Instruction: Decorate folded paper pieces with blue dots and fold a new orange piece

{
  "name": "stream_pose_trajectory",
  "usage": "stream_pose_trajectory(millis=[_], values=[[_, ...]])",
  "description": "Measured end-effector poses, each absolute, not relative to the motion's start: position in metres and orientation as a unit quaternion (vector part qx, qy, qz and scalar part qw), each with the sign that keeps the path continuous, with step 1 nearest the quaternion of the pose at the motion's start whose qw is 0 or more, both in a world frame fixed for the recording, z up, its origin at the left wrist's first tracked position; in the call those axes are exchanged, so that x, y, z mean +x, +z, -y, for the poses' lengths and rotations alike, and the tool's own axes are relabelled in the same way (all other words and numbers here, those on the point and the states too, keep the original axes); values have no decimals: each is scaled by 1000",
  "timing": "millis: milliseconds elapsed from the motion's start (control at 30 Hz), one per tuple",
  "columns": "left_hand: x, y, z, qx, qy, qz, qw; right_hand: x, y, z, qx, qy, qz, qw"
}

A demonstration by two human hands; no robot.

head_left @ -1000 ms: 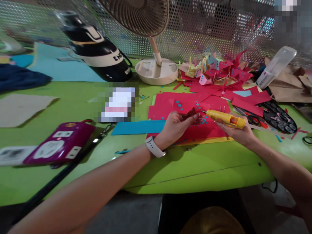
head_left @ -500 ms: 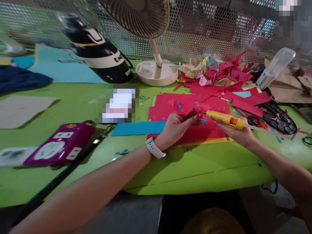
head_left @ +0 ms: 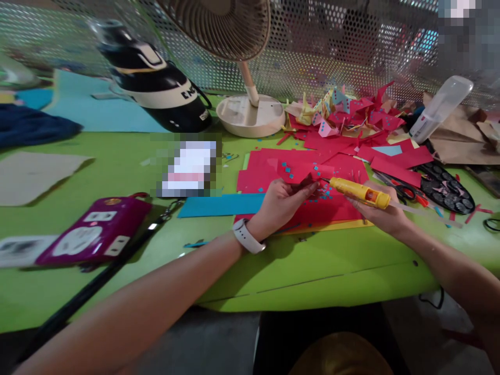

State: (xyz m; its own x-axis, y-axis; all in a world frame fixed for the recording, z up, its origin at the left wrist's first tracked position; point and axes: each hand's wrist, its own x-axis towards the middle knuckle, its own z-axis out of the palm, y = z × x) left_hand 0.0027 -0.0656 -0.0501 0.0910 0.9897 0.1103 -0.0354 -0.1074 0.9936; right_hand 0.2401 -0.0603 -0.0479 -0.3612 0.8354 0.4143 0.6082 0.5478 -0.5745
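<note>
My left hand (head_left: 284,203), with a white band at its wrist, pinches a small folded piece of red paper (head_left: 307,182). My right hand (head_left: 383,211) is wrapped round a yellow hot glue gun (head_left: 360,192), whose dark nozzle points left at the paper. A clear glue stick (head_left: 416,210) sticks out of its rear. Whether the nozzle touches the paper is too small to tell. Beneath both hands lie stacked red sheets (head_left: 265,164) scattered with tiny blue paper squares (head_left: 288,169). A blue paper strip (head_left: 219,205) reaches out left of my left hand.
Behind the sheets are a heap of folded paper pieces (head_left: 351,112), a white fan (head_left: 250,122) and a black bottle (head_left: 164,99). Scissors (head_left: 408,192) and a black palette-shaped tray (head_left: 449,190) lie right. A phone (head_left: 191,166) and a purple case (head_left: 97,229) lie left on the green table (head_left: 312,271).
The glue gun has shifted very slightly in my right hand, its rear dipping a little. My left hand keeps its pinch on the paper in nearly the same place.
</note>
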Motion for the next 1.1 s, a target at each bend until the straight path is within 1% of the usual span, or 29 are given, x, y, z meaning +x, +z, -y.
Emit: stream_pose_trajectory(millis=[100,167,300,367,433,567,667,800,900,1000,1067,1100], values=[[3,-46,67,549,513,-441,491,247,-41,61,-377,81,848,365],[3,-46,67,548,519,-436,491,250,-36,59,-369,24,845,386],[2,-48,65,545,519,-428,501,255,-19,52,-455,-77,763,453],[1,-49,63,543,520,-430,500,262,-2,51,-506,-90,726,456],[0,-49,61,538,521,-439,496,275,17,51,-554,-81,714,420],[-1,-49,57,520,527,-454,496,324,36,58,-622,-44,727,287],[-1,-49,54,506,526,-459,506,370,23,66,-693,-3,689,211],[0,-50,52,488,537,-458,513,418,-7,75,-764,42,623,161],[0,-49,50,481,542,-454,518,442,-18,80,-773,34,617,143],[-1,-48,50,479,543,-459,515,453,-11,86,-746,29,656,113],[-1,-47,49,478,542,-464,512,448,1,90,-710,-23,701,69],[-1,-48,49,477,542,-465,512,439,7,92,-686,-73,722,53]])
